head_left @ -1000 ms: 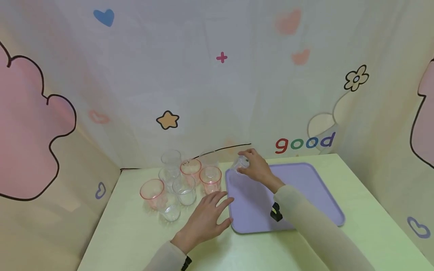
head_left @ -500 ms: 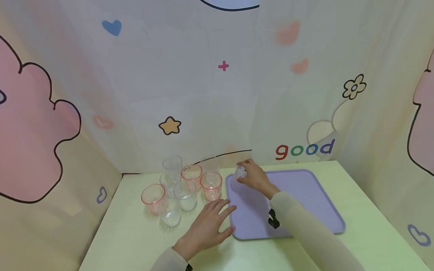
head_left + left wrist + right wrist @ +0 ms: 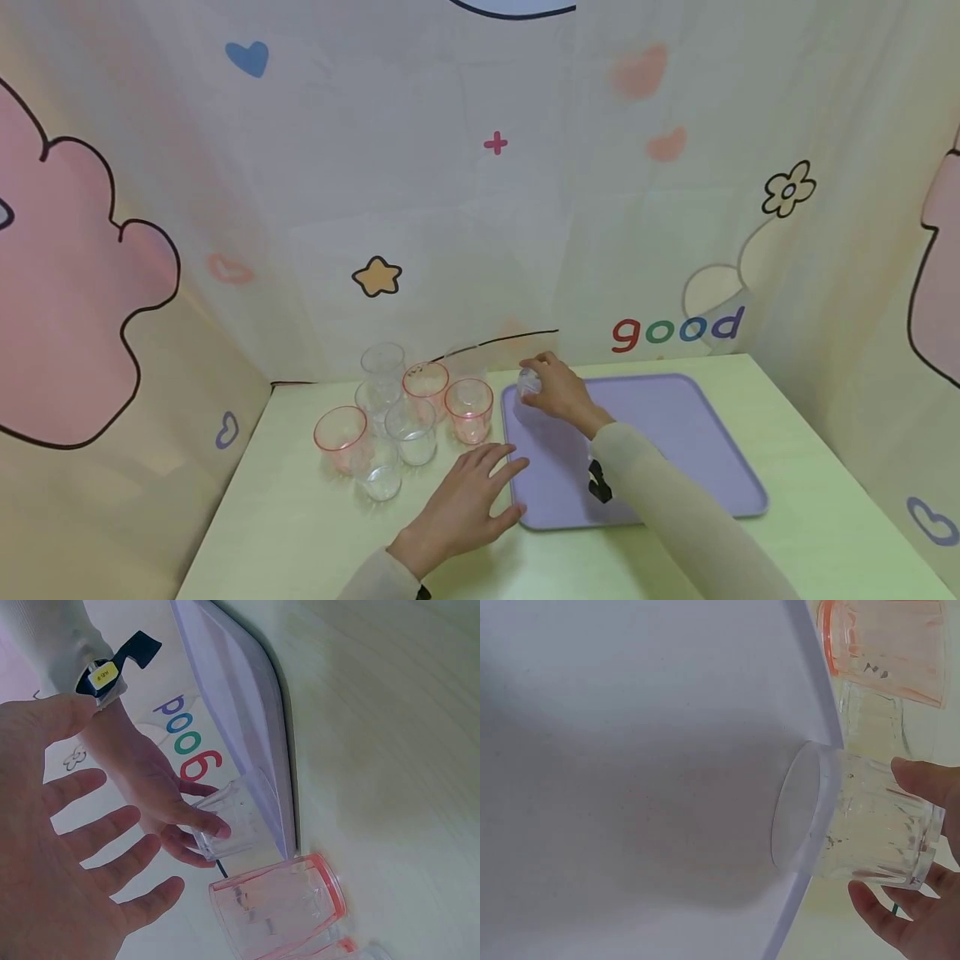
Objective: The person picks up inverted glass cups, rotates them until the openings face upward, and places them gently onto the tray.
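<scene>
My right hand [image 3: 558, 392] grips a clear ribbed glass cup [image 3: 529, 382] by its thick base. The cup is turned mouth down over the far left corner of the purple tray [image 3: 675, 433]. In the right wrist view the cup [image 3: 862, 825] has its rim at the tray [image 3: 630, 750] surface, and my fingertips [image 3: 922, 780] wrap the base. My left hand [image 3: 468, 496] lies flat on the table with its fingers spread, beside the tray's left edge, and holds nothing. The left wrist view shows that hand [image 3: 82, 855] open, and the held cup [image 3: 232, 821].
A cluster of several cups stands left of the tray: pink ones [image 3: 468, 408] [image 3: 425, 383] [image 3: 340, 433] and clear ones [image 3: 382, 362] [image 3: 411, 429] [image 3: 378, 475]. A patterned curtain closes the back and sides. The pale green table [image 3: 300, 533] ends close to the curtain.
My right hand has moved the inverted cup slightly left and down toward the tray's corner. The left hand stays flat where it was.
</scene>
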`<state>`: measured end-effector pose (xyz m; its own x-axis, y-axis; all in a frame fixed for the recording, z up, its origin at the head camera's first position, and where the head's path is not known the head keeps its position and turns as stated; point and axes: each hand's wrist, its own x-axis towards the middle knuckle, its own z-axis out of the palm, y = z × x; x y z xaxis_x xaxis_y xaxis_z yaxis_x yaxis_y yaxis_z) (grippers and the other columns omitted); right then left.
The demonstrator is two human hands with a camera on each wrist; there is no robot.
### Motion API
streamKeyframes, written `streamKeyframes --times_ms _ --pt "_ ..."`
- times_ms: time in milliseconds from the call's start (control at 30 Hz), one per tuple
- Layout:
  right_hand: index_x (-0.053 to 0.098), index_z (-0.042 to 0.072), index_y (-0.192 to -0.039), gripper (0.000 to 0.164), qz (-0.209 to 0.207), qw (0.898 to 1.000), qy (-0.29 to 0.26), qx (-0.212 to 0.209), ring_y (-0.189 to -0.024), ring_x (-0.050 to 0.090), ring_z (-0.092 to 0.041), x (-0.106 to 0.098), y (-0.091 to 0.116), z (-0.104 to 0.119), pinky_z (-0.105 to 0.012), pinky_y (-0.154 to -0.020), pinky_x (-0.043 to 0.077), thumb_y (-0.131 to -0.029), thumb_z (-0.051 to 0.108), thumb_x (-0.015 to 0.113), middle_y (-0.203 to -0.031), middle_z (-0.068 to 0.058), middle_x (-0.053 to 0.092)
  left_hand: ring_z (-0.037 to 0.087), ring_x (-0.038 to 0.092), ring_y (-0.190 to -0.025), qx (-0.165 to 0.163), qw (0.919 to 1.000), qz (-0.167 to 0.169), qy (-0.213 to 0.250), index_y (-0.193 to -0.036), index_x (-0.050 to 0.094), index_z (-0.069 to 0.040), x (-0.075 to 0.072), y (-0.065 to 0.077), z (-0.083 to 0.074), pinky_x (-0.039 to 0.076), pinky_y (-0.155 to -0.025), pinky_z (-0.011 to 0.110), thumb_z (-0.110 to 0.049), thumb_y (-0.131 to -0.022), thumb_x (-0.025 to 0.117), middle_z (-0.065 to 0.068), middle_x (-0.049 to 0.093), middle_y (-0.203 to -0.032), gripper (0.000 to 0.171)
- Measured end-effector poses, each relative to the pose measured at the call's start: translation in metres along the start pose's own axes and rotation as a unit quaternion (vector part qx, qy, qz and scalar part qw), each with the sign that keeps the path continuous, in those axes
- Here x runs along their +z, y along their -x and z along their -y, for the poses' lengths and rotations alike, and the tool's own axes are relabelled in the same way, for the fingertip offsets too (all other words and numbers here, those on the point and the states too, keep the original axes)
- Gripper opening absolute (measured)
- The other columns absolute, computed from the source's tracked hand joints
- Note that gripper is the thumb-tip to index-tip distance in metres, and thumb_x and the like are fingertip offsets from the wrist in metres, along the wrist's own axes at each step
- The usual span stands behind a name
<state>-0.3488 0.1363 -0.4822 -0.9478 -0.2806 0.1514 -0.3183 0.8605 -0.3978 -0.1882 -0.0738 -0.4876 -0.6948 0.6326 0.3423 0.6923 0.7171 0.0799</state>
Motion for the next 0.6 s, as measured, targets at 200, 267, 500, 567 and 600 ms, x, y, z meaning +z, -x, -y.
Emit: streamKeyframes --times_ms 200,267,500,567,600 --pt "0.054 0.016 -0.139 0.063 -0.008 1.000 0.007 -0.001 -0.120 0.056 -0.040 0.004 -0.002 0.003 -0.053 -0.087 0.055 -0.083 0.028 0.078 -0.143 -0.016 0.047 0.022 0.047 -0.134 0.002 1.0000 -0.003 -0.002 -0.139 0.053 -0.027 0.001 0.001 -0.001 0.043 -0.109 0.043 -0.049 -0.092 0.060 0.001 0.051 -0.144 0.052" --pt "0.054 0.016 -0.139 0.063 -0.011 1.000 0.003 0.000 -0.121 0.055 -0.040 0.004 -0.001 0.004 -0.054 -0.087 0.054 -0.083 0.028 0.078 -0.143 -0.017 0.047 0.022 0.047 -0.134 0.004 1.0000 -0.005 -0.004 -0.139 0.053 -0.027 0.002 0.001 -0.001 0.043 -0.108 0.042 -0.049 -0.092 0.060 0.001 0.051 -0.144 0.052" --pt "0.051 0.015 -0.142 0.066 -0.004 1.000 -0.016 -0.004 -0.124 0.053 -0.040 0.006 -0.002 0.009 -0.055 -0.090 0.053 -0.083 0.029 0.078 -0.144 -0.017 0.046 0.021 0.047 -0.134 0.000 1.0000 0.000 -0.004 -0.139 0.053 -0.026 0.001 0.003 0.000 0.043 -0.108 0.042 -0.049 -0.092 0.060 0.001 0.051 -0.145 0.053" --pt "0.050 0.015 -0.143 0.067 -0.004 1.000 -0.019 -0.005 -0.125 0.052 -0.041 0.008 -0.002 0.010 -0.055 -0.092 0.052 -0.083 0.029 0.078 -0.145 -0.018 0.045 0.021 0.047 -0.134 -0.001 1.0000 0.002 -0.004 -0.139 0.052 -0.026 0.001 0.003 0.001 0.043 -0.108 0.042 -0.049 -0.093 0.059 0.001 0.050 -0.145 0.053" --pt "0.049 0.015 -0.143 0.068 -0.004 1.000 -0.022 -0.005 -0.126 0.052 -0.041 0.008 -0.002 0.011 -0.056 -0.093 0.052 -0.083 0.029 0.078 -0.145 -0.018 0.045 0.021 0.047 -0.134 -0.002 1.0000 0.003 -0.004 -0.140 0.052 -0.026 0.001 0.004 0.001 0.043 -0.109 0.042 -0.049 -0.093 0.059 0.001 0.050 -0.146 0.053"
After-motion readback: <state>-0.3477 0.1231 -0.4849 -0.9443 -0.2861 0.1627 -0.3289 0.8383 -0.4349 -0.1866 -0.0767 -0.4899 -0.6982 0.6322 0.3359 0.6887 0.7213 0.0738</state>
